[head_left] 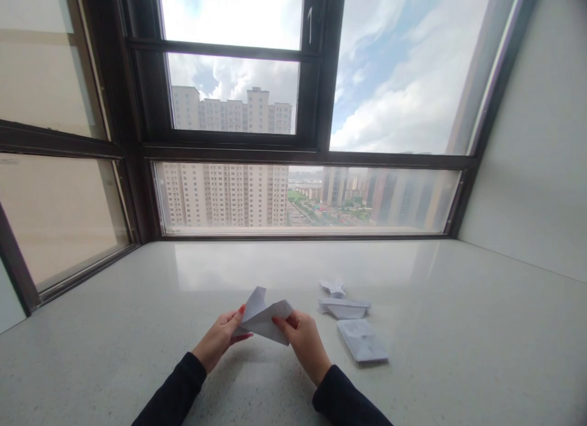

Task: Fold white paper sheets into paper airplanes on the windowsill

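While the left hand [217, 341] and right hand [306, 343], nearly closed, pinch opposite sides of the folded paper [266, 322] above the windowsill [132, 304], light, even pressure should best keep its creases neat.

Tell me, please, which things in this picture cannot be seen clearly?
All in the head view:
- Left hand, palm: hidden by the hand's back.
- Held folded paper, underside: hidden by its upper layers.
- Smallest folded paper, exact creases: too small.
- Dark sleeves, upper parts: cut off by the bottom edge.
- Distant street, details: small, hazy.
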`<state>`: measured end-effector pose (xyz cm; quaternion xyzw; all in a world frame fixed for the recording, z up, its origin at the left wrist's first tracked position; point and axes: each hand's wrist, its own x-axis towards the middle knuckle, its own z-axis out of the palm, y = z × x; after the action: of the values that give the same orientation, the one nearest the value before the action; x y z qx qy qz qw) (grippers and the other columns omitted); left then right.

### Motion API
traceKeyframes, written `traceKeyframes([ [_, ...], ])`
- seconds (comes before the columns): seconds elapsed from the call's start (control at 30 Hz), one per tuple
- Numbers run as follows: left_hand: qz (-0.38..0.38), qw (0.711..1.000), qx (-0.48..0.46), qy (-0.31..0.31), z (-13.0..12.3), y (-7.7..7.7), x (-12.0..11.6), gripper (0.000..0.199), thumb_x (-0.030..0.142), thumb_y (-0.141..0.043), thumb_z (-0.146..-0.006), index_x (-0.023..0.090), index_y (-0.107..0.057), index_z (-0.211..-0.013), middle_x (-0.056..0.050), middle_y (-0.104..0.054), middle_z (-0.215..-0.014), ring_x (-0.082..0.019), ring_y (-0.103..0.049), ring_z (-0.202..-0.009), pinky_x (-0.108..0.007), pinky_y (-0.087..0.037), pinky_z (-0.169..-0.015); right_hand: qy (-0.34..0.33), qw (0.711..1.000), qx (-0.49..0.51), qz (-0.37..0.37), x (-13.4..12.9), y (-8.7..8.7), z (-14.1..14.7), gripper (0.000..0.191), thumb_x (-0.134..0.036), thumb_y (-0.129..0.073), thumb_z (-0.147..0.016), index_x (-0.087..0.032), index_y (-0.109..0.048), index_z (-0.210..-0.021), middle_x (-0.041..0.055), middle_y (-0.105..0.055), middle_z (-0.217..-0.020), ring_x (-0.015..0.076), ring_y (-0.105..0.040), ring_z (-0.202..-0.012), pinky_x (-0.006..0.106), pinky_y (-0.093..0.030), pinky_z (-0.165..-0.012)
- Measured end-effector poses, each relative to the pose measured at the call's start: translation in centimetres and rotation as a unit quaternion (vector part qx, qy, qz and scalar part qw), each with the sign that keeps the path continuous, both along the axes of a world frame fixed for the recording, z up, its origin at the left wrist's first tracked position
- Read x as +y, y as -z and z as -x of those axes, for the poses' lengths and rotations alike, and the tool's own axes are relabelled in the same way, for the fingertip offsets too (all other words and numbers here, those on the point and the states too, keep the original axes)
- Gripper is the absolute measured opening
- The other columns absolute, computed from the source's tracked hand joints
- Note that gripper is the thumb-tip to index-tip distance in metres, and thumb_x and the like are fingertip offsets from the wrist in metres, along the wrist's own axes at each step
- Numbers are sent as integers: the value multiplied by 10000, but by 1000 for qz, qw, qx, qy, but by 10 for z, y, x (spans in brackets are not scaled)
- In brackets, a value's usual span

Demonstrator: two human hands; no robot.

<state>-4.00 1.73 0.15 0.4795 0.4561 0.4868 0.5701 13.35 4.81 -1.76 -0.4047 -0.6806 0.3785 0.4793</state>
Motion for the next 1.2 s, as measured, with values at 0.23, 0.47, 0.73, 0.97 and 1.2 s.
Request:
traceKeyframes([
  [0.23,94,991,-80,45,-3,4,-2,345,448,-536,-698,150,-581,-868,-37,-584,-748,-212,-564,-837,-370,-454,-794,8,996,-84,-42,-7,-7,3,301,-359,-490,-736,-115,-663,-694,52,-666,-652,204,-582,-609,235,-391,-521],
  [0.47,121,987,-85,61,-4,9,-2,370,468,-541,-688,148,-574,-870,-30,-595,-740,-221,-560,-889,-357,-445,-814,-6,993,-113,-45,-9,-10,3,258,-317,-507,-724,-116,-654,-655,52,-663,-630,197,-575,-575,229,-371,-490],
  [0.73,152,981,-46,111,-8,1,-7,505,505,-573,-641,104,-547,-947,-104,-663,-805,-236,-626,-812,-313,-475,-728,-46,992,-109,-42,-7,-5,3,203,-262,-505,-718,-128,-639,-646,25,-638,-600,181,-560,-575,219,-358,-490],
  [0.97,124,980,-28,153,-8,4,-5,428,468,-596,-640,108,-598,-873,-109,-668,-859,-220,-612,-854,-282,-457,-748,-51,994,-89,-37,-5,-3,2,198,-263,-514,-707,-116,-641,-669,38,-654,-629,201,-577,-607,230,-380,-508],
  [1.2,96,984,-19,148,-9,8,-6,332,410,-627,-635,135,-604,-820,-68,-667,-814,-213,-610,-855,-308,-442,-780,-53,996,-64,-31,-4,1,2,200,-270,-517,-706,-113,-640,-691,54,-671,-672,214,-591,-639,241,-407,-530],
])
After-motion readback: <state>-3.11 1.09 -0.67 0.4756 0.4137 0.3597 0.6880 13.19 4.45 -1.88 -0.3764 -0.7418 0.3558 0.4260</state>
